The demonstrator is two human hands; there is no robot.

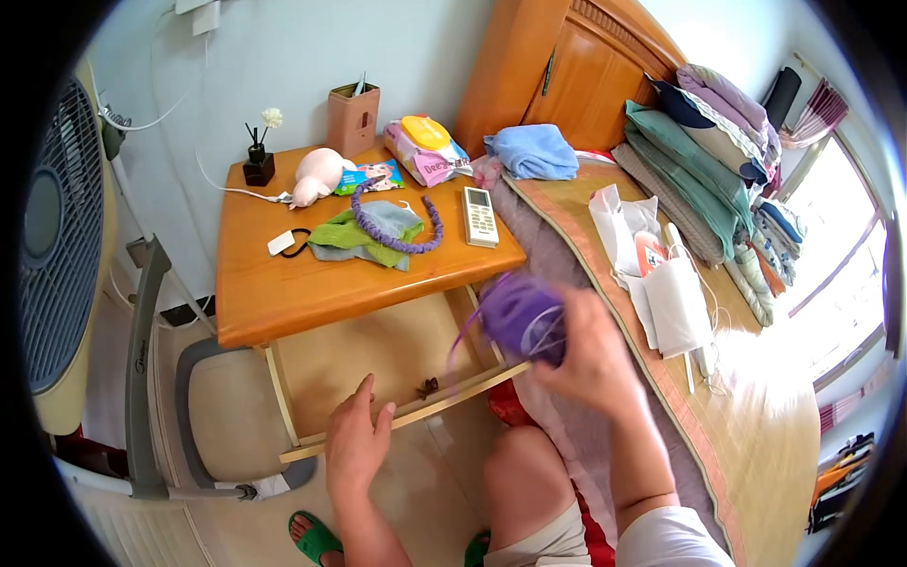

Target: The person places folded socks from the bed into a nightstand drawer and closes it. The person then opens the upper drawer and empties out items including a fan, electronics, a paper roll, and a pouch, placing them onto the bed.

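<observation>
My right hand grips a purple drawstring pouch, smeared by motion, with a thin purple cord trailing from it. The pouch hangs over the right side of a pulled-out wooden drawer. Near the front edge of that drawer my left hand is open, thumb and fingers apart, holding nothing. One small dark brown item, too small to name surely, lies inside the drawer by its front wall.
On the nightstand are a remote control, purple braided headband, green-grey cloth, wipes pack, pink plush toy and pink holder. A fan stands left; a bed right.
</observation>
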